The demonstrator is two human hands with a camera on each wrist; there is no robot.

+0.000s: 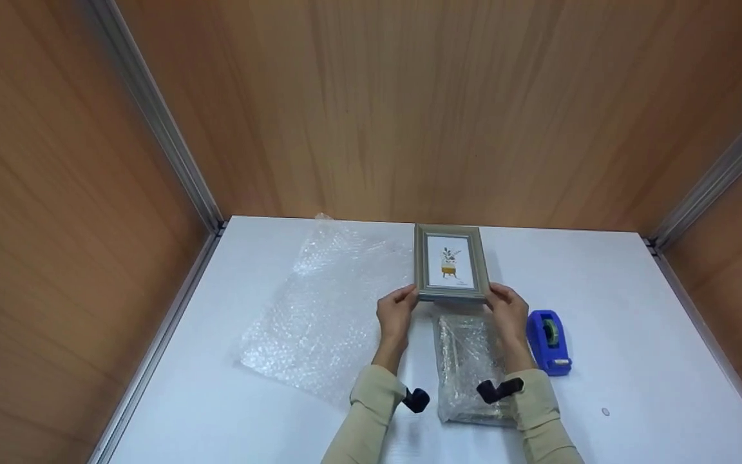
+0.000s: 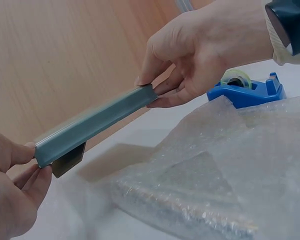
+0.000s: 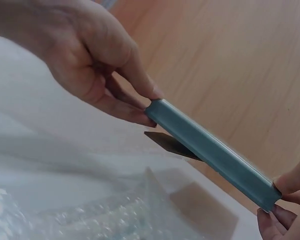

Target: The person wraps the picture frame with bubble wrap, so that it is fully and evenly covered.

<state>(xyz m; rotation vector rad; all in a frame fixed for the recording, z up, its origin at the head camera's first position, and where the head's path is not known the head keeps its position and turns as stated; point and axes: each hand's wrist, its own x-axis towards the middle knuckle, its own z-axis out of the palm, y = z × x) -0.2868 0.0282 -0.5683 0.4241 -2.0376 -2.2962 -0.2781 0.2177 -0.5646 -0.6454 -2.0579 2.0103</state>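
Small pale oval piece (image 1: 605,411): one, flat on the white tabletop (image 1: 609,309), near side, right.

Bundle in bubble wrap (image 1: 464,361): one, seemingly a frame, lying below the right forearm.

Tape dispenser (image 1: 548,345): one, blue, roll fitted, just right of the bundle.

Left hand (image 1: 397,316) and right hand (image 1: 508,316): a pair, each pinching a lower corner of the picture frame, thumbs above, fingers beneath.

Bubble wrap sheet (image 1: 326,309): one, spread flat, left.

Picture frame (image 1: 450,263): one, grey-green, plant print face up, held above the tabletop beyond the bundle; stand leg (image 3: 172,145) jutting from its back.

Wooden panel (image 1: 409,109): behind all.

Step in hand, as judged: presenting or positioning the unwrapped frame. Next move probably calls for folding in the leg and a level, two-handed lowering onto the sheet.
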